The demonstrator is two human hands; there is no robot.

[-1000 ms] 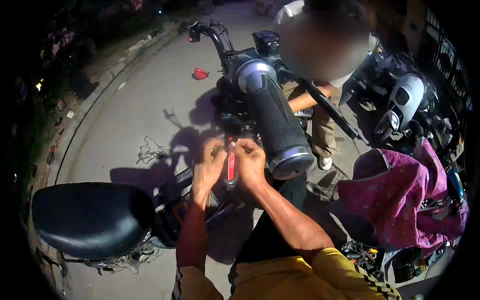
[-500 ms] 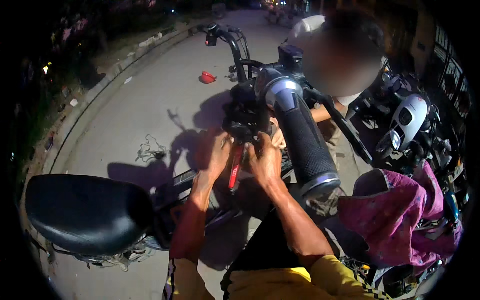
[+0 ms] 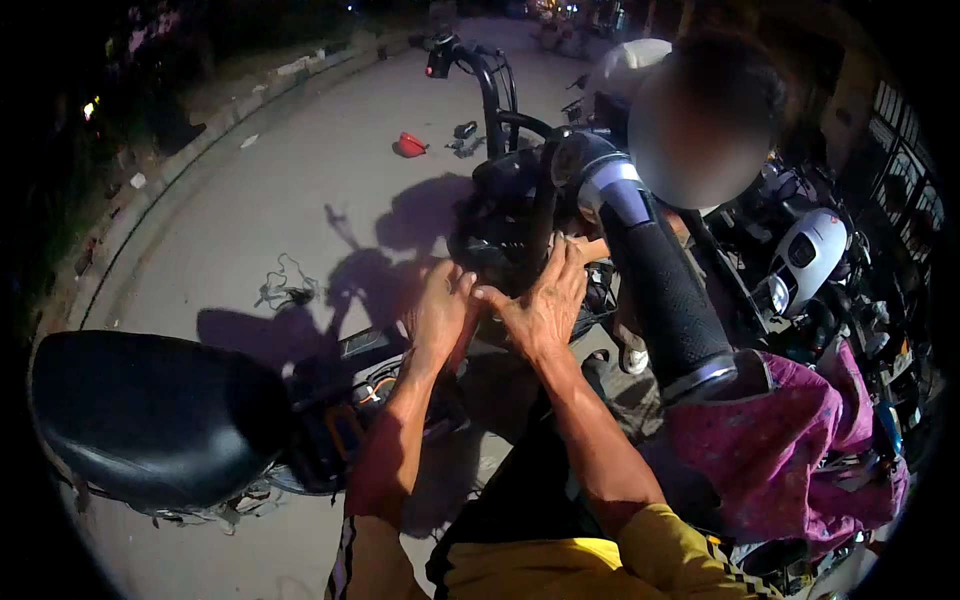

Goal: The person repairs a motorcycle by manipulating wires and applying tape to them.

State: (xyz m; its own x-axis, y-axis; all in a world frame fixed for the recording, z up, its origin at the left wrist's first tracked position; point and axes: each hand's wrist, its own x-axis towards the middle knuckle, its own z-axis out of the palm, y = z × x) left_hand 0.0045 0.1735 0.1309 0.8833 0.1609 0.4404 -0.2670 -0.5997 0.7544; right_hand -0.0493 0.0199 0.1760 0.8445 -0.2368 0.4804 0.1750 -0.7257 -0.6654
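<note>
My left hand (image 3: 438, 310) is curled just below the dark front part (image 3: 495, 245) of an electric two-wheeler; what its fingers hold, if anything, is hidden. My right hand (image 3: 548, 298) is beside it, fingers stretched upward against the steering column area and thumb pointing toward my left hand. Above my right wrist runs the black ribbed handlebar grip (image 3: 668, 275) with a silver collar. Another person's hand (image 3: 592, 248) reaches in behind my right fingertips.
A black seat (image 3: 160, 420) is at the left. The other person (image 3: 630, 75) leans in beyond the grip. A pink cloth (image 3: 780, 450) and a white scooter (image 3: 808, 245) are at the right. On the road lie a red bowl-shaped object (image 3: 410, 145) and a tangle of wire (image 3: 288, 285).
The red-handled tool that hung between my hands is out of sight. My right fingers have straightened and spread. The handlebar grip has shifted right and down in view.
</note>
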